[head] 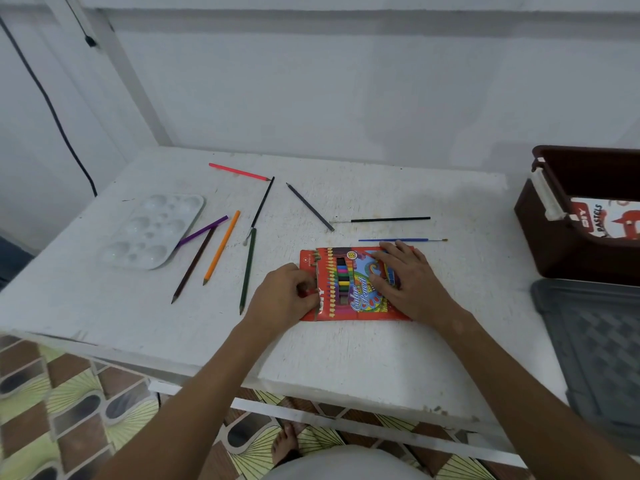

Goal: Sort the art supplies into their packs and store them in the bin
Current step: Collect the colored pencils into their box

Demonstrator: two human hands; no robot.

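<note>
The rough white-painted bench (381,358) stands against a pale wall above patterned floor tiles (69,410). The left hand (287,296) pinches the flap of the red cardboard colour-pencil pack (346,285); the right hand (412,278) presses flat on it, fingers extended.

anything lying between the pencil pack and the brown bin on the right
Nothing visible. The table between the pencil pack and the brown bin is bare. The blue paintbrush lies just beyond the pack, off that line.
</note>
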